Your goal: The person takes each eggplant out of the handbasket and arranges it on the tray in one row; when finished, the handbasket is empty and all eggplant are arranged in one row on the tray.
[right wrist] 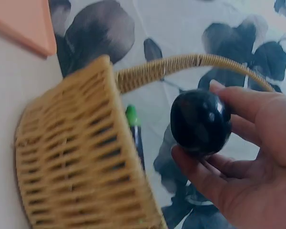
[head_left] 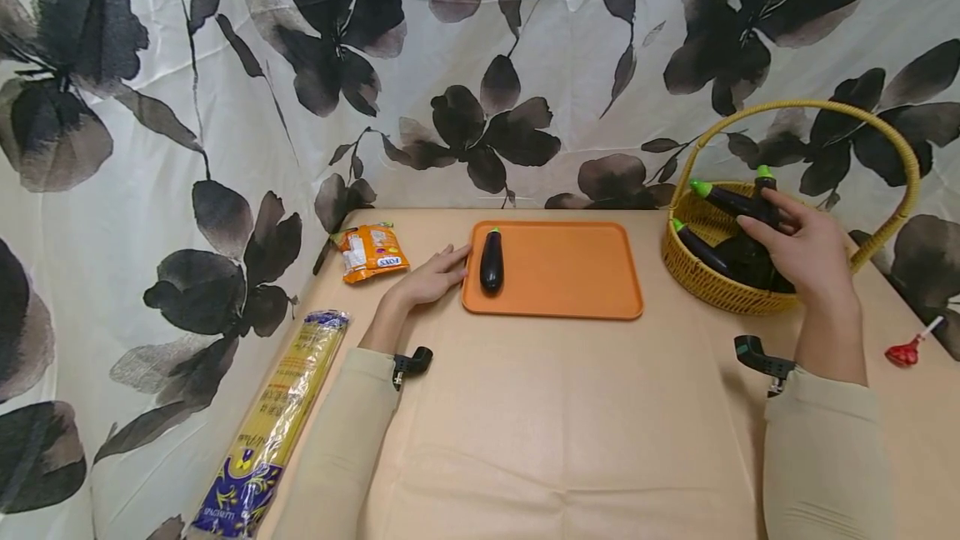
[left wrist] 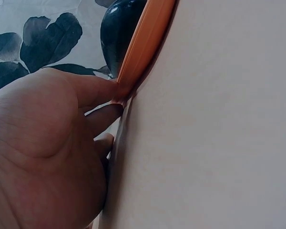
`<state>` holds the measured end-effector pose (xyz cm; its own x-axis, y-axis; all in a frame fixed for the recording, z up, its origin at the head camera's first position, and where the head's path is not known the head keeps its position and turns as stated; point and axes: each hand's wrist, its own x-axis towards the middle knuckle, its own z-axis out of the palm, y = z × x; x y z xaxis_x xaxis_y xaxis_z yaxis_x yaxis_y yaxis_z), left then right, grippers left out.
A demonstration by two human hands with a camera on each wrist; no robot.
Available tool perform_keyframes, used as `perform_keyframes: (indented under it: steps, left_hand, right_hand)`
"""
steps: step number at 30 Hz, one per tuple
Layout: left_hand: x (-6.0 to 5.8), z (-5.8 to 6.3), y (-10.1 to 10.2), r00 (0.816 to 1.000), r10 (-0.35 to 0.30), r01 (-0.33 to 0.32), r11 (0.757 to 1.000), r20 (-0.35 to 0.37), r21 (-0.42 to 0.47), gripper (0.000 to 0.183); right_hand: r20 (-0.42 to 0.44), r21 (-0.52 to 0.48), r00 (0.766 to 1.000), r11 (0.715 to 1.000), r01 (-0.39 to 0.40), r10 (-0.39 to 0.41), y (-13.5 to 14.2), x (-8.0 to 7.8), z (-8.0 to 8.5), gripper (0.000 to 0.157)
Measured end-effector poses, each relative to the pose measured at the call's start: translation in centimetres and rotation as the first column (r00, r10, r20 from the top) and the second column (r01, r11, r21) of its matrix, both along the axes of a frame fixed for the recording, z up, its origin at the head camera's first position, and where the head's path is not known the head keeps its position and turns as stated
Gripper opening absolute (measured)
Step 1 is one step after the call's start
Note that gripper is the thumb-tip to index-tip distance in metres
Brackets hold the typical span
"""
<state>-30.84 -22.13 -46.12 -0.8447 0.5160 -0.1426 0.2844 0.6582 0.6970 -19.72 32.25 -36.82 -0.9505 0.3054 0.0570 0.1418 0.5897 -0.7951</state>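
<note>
My left hand (head_left: 427, 280) reaches to the left edge of the orange tray (head_left: 562, 269), its fingers extended and the tips touching the rim. One dark eggplant (head_left: 491, 261) lies on the tray near that side, green stem end pointing away. Over the yellow wicker basket (head_left: 731, 298), my right hand (head_left: 806, 244) grips an eggplant (right wrist: 200, 124) between thumb and fingers; its rounded end faces the right wrist camera. Another eggplant (head_left: 701, 248) leans inside the basket, green end at the rim. More dark eggplants sit partly hidden below the hand.
The basket's tall handle (head_left: 817, 105) arches above the right hand. On the left lie an orange snack packet (head_left: 372, 252) and a long spaghetti pack (head_left: 273, 423). A red lollipop (head_left: 903, 352) lies at the far right. A floral curtain (head_left: 480, 65) hangs behind the table.
</note>
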Motion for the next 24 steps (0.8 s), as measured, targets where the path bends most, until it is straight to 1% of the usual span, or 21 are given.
perform_keyframes:
  steps: [2,5,9,15,20,24]
  left_hand:
    - [0.0,0.0,0.0,1.000,0.001,-0.001,1.000,0.001,-0.003,0.059]
    - [0.1,0.1,0.1,1.000,0.003,-0.003,1.000,0.005,-0.007,0.059]
    - [0.2,0.2,0.1,1.000,0.006,-0.006,1.000,0.009,-0.009,0.059]
    - [0.2,0.1,-0.1,1.000,0.004,-0.004,1.000,0.004,-0.003,0.058]
    - [0.3,0.2,-0.2,1.000,-0.003,0.003,1.000,0.004,-0.005,0.059]
    - [0.4,0.3,-0.3,1.000,-0.006,0.006,1.000,0.010,-0.002,0.059]
  right_hand:
    - [-0.011,-0.042,1.000,0.999,-0.022,0.021,-0.6,-0.1,0.3,0.072]
    - [-0.017,-0.070,0.998,0.996,-0.054,0.053,-1.5,-0.2,0.7,0.070]
    - [-0.021,-0.083,0.997,0.993,-0.082,0.080,-2.5,-0.2,1.2,0.071]
    - [-0.041,-0.069,0.995,0.994,-0.089,0.086,-3.8,0.1,1.8,0.071]
    - [-0.077,-0.108,0.994,0.990,-0.090,0.082,-4.8,0.4,2.1,0.070]
    - [-0.114,-0.133,0.988,0.984,-0.122,0.107,-5.5,0.7,2.3,0.069]
